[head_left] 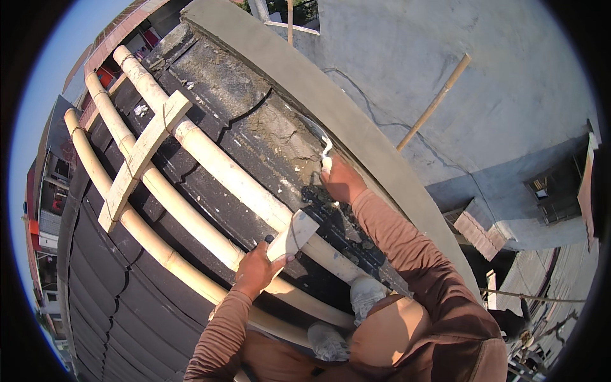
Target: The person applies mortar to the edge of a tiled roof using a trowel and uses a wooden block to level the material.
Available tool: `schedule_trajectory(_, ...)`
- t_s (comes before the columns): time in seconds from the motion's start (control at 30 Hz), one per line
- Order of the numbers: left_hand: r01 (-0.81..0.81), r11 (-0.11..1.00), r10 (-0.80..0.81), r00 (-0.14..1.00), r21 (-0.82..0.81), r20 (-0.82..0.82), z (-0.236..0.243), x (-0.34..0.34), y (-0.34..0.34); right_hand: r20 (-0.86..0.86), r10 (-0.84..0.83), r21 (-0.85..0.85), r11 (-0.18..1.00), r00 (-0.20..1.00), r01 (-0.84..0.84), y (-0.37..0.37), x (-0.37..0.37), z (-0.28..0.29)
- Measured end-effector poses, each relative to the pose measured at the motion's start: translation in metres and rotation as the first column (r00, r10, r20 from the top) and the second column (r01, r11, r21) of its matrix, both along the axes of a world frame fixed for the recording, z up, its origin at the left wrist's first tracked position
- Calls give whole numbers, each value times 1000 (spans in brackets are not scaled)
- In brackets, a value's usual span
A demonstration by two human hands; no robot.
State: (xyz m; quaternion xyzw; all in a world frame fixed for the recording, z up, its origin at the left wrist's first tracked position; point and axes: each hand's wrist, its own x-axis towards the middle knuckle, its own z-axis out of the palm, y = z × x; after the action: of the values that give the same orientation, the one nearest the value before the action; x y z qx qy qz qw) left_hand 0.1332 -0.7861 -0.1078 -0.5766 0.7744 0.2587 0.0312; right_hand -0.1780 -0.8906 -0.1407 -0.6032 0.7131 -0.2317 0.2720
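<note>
Left hand [255,270]: grips plank [301,230], which lies on bamboo pole [230,179]. Right hand [344,182]: clutches pale-handled tool [326,163] beside grey ledge [366,130]. Black roof [95,251] beneath.

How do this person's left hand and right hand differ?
The left hand grips a wooden board; the right hand holds a pale-handled tool. The left hand is over bamboo poles; the right hand is beside a grey ledge. Both come out of brown sleeves.

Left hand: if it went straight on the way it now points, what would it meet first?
Already gripping the wooden board, the left hand would probably next meet the rightmost bamboo pole, though depth is hard to judge here.
</note>
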Motion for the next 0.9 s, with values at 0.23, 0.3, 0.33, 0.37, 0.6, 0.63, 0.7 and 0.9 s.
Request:
schedule_trajectory(0.23,-23,997,22,1000,78,13,6,1,-4,44,32,90,995,999,-35,91,-36,3)
schedule_trajectory(0.3,-11,998,12,1000,57,-25,1,-4,-4,35,-12,2,1000,999,12,97,-43,-5)
schedule_trajectory(0.33,-10,999,11,999,33,-31,2,-3,-4,72,-8,-29,1000,997,10,96,-46,-3)
schedule_trajectory(0.37,-10,1000,10,999,10,-37,3,-1,-3,73,12,-14,1000,997,-11,99,-50,-3)
schedule_trajectory(0.6,19,1000,-18,996,11,-82,-1,2,-5,802,-324,368,930,501,12,198,-81,-14)
schedule_trajectory(0.63,13,1000,-13,996,3,-92,-3,3,-6,781,-347,419,908,519,-24,216,-87,-12)
schedule_trajectory(0.7,3,1000,-4,995,-13,-102,-6,9,-4,743,-388,516,851,545,-99,240,-92,-3)
schedule_trajectory(0.9,-16,999,26,977,49,-213,-11,4,-6,704,-227,459,868,673,-187,226,-97,-44)
